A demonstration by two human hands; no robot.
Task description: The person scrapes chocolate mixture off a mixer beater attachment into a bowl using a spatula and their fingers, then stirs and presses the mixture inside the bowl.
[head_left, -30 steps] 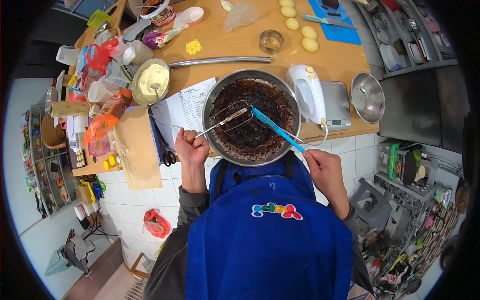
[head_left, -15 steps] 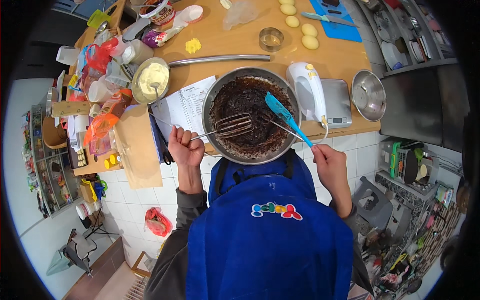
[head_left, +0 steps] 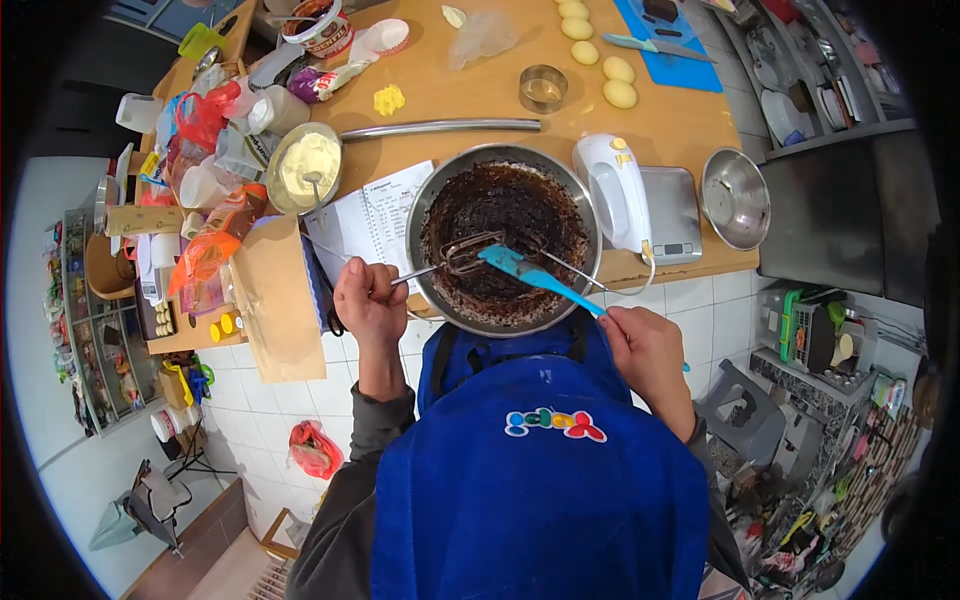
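Note:
A steel bowl (head_left: 594, 225) with thick dark brown batter (head_left: 500, 200) stands at the table's near edge, against my apron. My left hand (head_left: 372, 302) is closed round the shaft of a mixer beater (head_left: 468, 252), whose batter-smeared wire end is over the bowl. In my right hand (head_left: 645, 350) is a blue spatula (head_left: 540, 278), its blade tip touching or just beside the beater wires. A second beater (head_left: 574, 270) lies in the bowl, its shaft leaning on the right rim. Batter covers part of its wires.
Right of the bowl are a white hand mixer (head_left: 618, 195), a kitchen scale (head_left: 672, 210) and a steel bowl (head_left: 737, 200). A notebook (head_left: 375, 205) and a pan of pale yellow cream (head_left: 310, 165) are left. Farther back are a metal ring (head_left: 543, 90) and a knife (head_left: 650, 46).
The spatula has swung down and left, from the bowl's right side to the held beater. My right hand has moved slightly left and lower. The held beater has turned and shifted slightly.

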